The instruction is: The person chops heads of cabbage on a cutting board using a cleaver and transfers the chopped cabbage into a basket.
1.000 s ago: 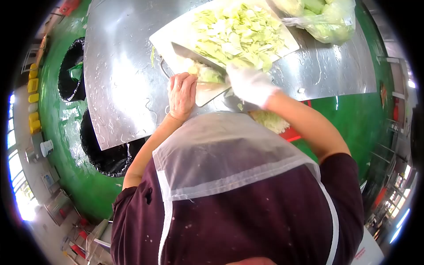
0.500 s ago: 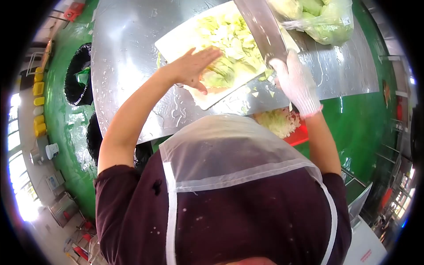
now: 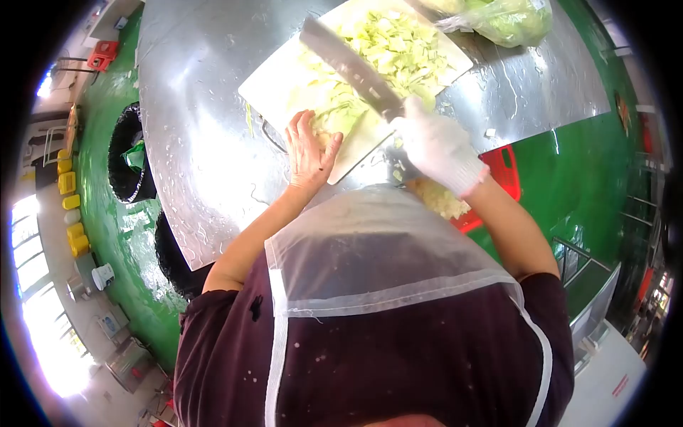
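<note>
A white cutting board [image 3: 274,82] lies at an angle on the metal table, heaped with chopped pale green cabbage [image 3: 398,50]. At the board's near end my bare left hand [image 3: 309,153] rests against the cabbage, fingers stretched out and thumb apart. My right hand [image 3: 437,142], in a white knit glove, is closed round the handle of a wide-bladed knife [image 3: 348,64]. The blade, blurred by motion, slants across the cabbage toward the far left. Its handle is hidden in the glove.
A clear plastic bag of whole green vegetables [image 3: 509,21] sits at the table's far right. Below the table's near edge, a red crate [image 3: 506,174] holds light cut pieces [image 3: 441,199]. Black-lined bins [image 3: 126,160] stand left of the wet metal table [image 3: 192,142].
The knife has swung left from the board's right side to over the cabbage. My left hand has turned and drawn back to the near end of the heap. The view has shifted slightly.
</note>
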`<state>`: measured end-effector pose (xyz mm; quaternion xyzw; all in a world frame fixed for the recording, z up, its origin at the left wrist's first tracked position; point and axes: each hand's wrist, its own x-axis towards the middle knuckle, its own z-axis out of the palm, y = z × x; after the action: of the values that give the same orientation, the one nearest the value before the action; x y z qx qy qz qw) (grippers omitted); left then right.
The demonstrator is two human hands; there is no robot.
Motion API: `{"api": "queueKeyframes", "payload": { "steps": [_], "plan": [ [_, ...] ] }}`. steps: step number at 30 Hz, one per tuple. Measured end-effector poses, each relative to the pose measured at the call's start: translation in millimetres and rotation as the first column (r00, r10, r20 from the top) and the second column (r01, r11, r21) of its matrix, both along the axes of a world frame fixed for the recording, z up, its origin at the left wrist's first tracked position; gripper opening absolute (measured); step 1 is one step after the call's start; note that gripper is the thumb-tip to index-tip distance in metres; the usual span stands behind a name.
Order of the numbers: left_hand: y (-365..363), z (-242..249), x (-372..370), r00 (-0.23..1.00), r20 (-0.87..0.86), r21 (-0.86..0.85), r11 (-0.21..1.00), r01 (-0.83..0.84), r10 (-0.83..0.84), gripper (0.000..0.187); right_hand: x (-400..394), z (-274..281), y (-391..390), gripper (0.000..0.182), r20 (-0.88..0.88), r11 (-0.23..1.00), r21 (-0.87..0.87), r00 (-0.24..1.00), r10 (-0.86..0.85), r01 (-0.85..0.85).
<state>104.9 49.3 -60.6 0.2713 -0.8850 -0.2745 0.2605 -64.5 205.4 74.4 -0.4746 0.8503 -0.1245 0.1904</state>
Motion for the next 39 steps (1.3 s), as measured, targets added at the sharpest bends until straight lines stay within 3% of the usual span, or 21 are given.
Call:
{"api": "queueKeyframes", "payload": {
  "steps": [3, 4, 7, 11, 12, 15, 16, 19, 20, 23, 24, 26, 30, 31, 32, 33, 35, 37, 39],
  "plan": [
    [3, -8, -2, 1.0, -0.017, 0.024, 1.0, -0.015, 0.015, 0.057, 0, -34, -11, 0.026, 0.019, 0.97, 0.215, 0.994, 0.112, -0.113],
    [5, -6, -5, 0.999, -0.034, 0.028, 0.999, -0.04, 0.041, 0.053, -5, -31, -17, 0.022, 0.119, 0.967, 0.251, 0.989, -0.085, 0.053],
    [2, -11, -10, 0.996, -0.067, 0.036, 0.998, -0.055, 0.058, 0.051, -11, -14, -28, 0.023, -0.011, 0.953, 0.296, 0.997, 0.077, -0.071],
    [3, -22, -16, 0.969, -0.175, 0.065, 0.984, -0.165, 0.174, 0.05, -5, 28, -35, 0.02, -0.045, 0.999, 0.014, 0.998, 0.041, -0.04],
    [3, -27, -16, 0.961, -0.202, 0.062, 0.982, -0.179, 0.187, 0.05, 0, 30, -38, 0.02, -0.004, 0.996, 0.083, 0.999, 0.035, -0.034],
    [8, -35, -12, 0.948, -0.221, 0.107, 0.972, -0.211, 0.23, 0.049, 6, -47, -30, 0.023, -0.04, 0.962, 0.256, 0.994, 0.105, -0.092],
    [7, -35, -13, 0.944, -0.221, 0.128, 0.966, -0.223, 0.247, 0.049, -2, -43, -30, 0.026, 0.097, 0.985, 0.144, 0.992, 0.078, -0.092],
    [6, -29, -10, 0.94, -0.245, 0.09, 0.971, -0.22, 0.235, 0.05, -9, -28, -36, 0.026, 0.034, 0.978, 0.172, 0.993, 0.116, -0.12],
    [5, -34, -9, 0.931, -0.265, 0.102, 0.968, -0.231, 0.25, 0.053, -10, -27, -37, 0.025, 0.004, 0.992, 0.108, 0.998, 0.065, -0.065],
    [12, -37, 1, 0.921, -0.28, 0.134, 0.961, -0.244, 0.272, 0.054, 3, 25, -39, 0.022, -0.006, 0.991, 0.021, 0.991, 0.131, -0.131],
    [12, -38, 2, 0.923, -0.269, 0.133, 0.96, -0.247, 0.275, 0.057, 11, 29, -41, 0.021, 0.013, 0.99, 0.069, 0.993, 0.121, -0.122],
    [16, -41, 3, 0.931, -0.246, 0.136, 0.96, -0.243, 0.271, 0.066, 12, -32, -37, 0.02, 0.006, 0.974, 0.12, 0.982, 0.191, -0.191],
    [20, -34, 6, 0.95, -0.303, -0.091, 0.989, -0.113, 0.08, 0.067, 21, -41, -35, 0.02, -0.026, 0.964, 0.167, 0.976, 0.216, -0.208],
    [21, -29, 7, 0.975, -0.216, -0.131, 0.988, -0.078, 0.048, 0.066, 22, -41, -35, 0.02, -0.064, 0.966, 0.145, 0.972, 0.226, -0.215],
    [23, -21, 7, 0.991, -0.132, -0.172, 0.984, -0.047, 0.024, 0.066, 22, -45, -41, 0.023, 0.008, 0.972, 0.197, 0.991, 0.131, -0.13],
    [25, -14, 9, 0.999, -0.038, -0.202, 0.979, -0.011, 0.003, 0.065, 20, -44, -40, 0.023, -0.002, 0.965, 0.205, 0.986, 0.168, -0.164],
    [20, 1, 14, 0.998, -0.029, -0.246, 0.968, 0.051, -0.06, 0.057, 12, -33, -35, 0.024, -0.022, 0.946, 0.223, 0.969, 0.244, -0.234],
    [14, 7, 26, 0.982, 0.03, -0.316, 0.931, 0.185, -0.185, 0.052, -5, -35, -34, 0.021, -0.016, 0.954, 0.242, 0.982, 0.188, -0.179],
    [12, 3, 36, 0.976, -0.031, -0.324, 0.925, 0.196, -0.217, 0.047, -22, -45, -30, 0.021, -0.075, 0.965, 0.22, 0.984, 0.164, -0.144]
  ]
}}
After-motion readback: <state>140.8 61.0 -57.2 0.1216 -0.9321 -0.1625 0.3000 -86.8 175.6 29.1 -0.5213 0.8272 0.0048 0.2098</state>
